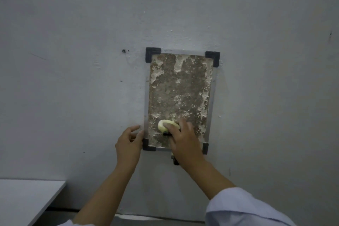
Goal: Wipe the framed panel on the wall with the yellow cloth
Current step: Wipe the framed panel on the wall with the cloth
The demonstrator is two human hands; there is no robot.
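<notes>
While the right hand (185, 139) grips the yellow cloth (166, 125), hiding the panel's (180, 97) lower edge, the left hand (129, 143), fingers loose, touches the frame (145, 112).

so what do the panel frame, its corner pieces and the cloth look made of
Frame: thin pale strips with a dull sheen, probably metal. Corner pieces: matte black, likely plastic. Yellow cloth: soft fabric, bunched into a rounded wad under the right hand.
</notes>
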